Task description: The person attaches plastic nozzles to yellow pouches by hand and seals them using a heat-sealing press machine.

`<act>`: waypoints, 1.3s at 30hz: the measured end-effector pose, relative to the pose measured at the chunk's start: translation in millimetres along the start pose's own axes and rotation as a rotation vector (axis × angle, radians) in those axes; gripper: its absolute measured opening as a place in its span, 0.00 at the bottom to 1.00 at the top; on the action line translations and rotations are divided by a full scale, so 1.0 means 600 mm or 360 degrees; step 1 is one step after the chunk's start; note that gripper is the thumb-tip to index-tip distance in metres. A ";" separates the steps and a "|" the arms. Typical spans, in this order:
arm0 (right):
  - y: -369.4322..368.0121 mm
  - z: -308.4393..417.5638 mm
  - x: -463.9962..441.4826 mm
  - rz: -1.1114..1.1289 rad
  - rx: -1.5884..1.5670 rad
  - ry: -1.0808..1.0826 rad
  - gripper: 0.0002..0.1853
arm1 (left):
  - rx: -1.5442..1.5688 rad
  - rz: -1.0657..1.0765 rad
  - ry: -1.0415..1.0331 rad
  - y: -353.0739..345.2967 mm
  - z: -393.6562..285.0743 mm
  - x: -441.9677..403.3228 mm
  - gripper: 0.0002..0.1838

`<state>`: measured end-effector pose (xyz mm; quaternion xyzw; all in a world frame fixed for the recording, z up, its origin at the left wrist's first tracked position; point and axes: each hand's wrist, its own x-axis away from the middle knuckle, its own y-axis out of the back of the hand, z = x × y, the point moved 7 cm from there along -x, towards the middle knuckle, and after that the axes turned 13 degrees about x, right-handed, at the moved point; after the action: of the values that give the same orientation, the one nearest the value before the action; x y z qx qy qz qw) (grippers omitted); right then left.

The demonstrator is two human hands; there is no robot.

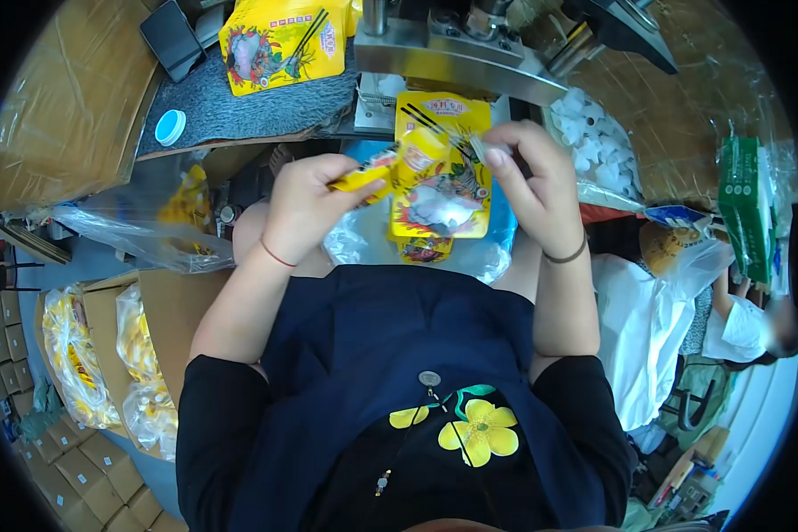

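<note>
My left hand (315, 197) is closed on a yellow printed pouch (370, 176), whose blurred upper end reaches toward the middle. To the right, my right hand (528, 173) pinches a small whitish piece between thumb and forefinger, too blurred to make out. Beneath and between both hands lies a larger yellow pouch (443, 206) with chopsticks and food printed on it, below the metal machine (461, 62). Part of another yellow packet (424, 250) shows under its lower edge. Clear plastic spreads around them over my lap.
Yellow pouches (284, 46), a dark phone (172, 40) and a white-and-blue cap (170, 128) rest on the grey mat (230, 99). White plastic spouts (592, 142) fill a bag at right. Packed bags (80, 355) stand lower left. Another person (740, 330) sits far right.
</note>
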<state>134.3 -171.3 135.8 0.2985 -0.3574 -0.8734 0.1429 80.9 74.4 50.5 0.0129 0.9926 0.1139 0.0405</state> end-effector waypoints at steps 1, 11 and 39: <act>-0.002 0.006 -0.006 -0.0031 -0.0130 -0.0062 0.05 | 0.0085 0.0045 0.0028 -0.021 -0.002 0.000 0.14; -0.008 -0.014 0.000 0.0493 -0.0144 0.0011 0.13 | 0.1394 0.0683 0.0770 -0.191 0.027 0.050 0.16; 0.062 -0.244 0.051 -0.0151 0.1070 -0.0506 0.15 | -0.2034 -0.0691 -0.0310 0.173 0.044 -0.246 0.35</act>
<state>203.0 -290.4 66.8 0.2055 -0.6278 -0.7483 -0.0609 232.1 176.0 59.8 -0.2027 0.7023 0.6654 0.1513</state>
